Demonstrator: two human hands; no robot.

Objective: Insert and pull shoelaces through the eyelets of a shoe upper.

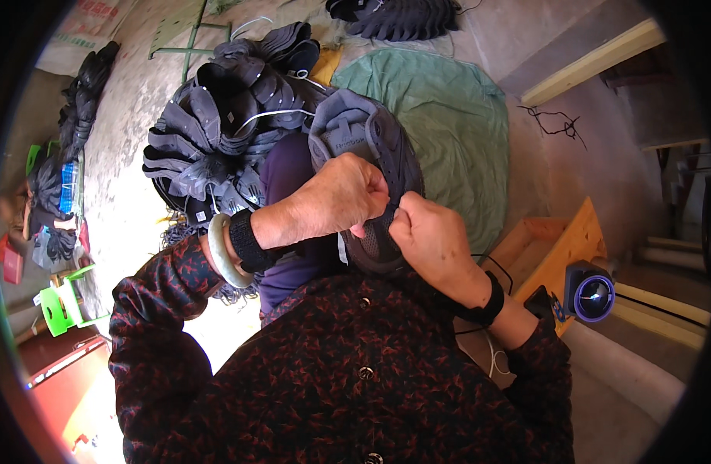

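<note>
A dark grey sneaker upper (346, 138) lies over my lap, its padded collar pointing away from me and its mesh toe toward my body. Across its lower half reaches my left hand (332, 193), fingers curled and pinched over the lacing area. Close beside it, my right hand (440, 236) is closed in a fist at the upper's right edge. The two hands nearly meet. Whatever their fingertips pinch is hidden or too dark to make out. A pale bangle and a black band circle my left wrist; another black band is on the right.
Stacked dark shoe uppers (208, 131), tied with white cord, pile up left of my knee. More uppers (398, 19) lie at the far edge. A green cloth sack (456, 131) spreads beyond the shoe. At right are a wooden box (560, 243) and a round purple-rimmed device (593, 297).
</note>
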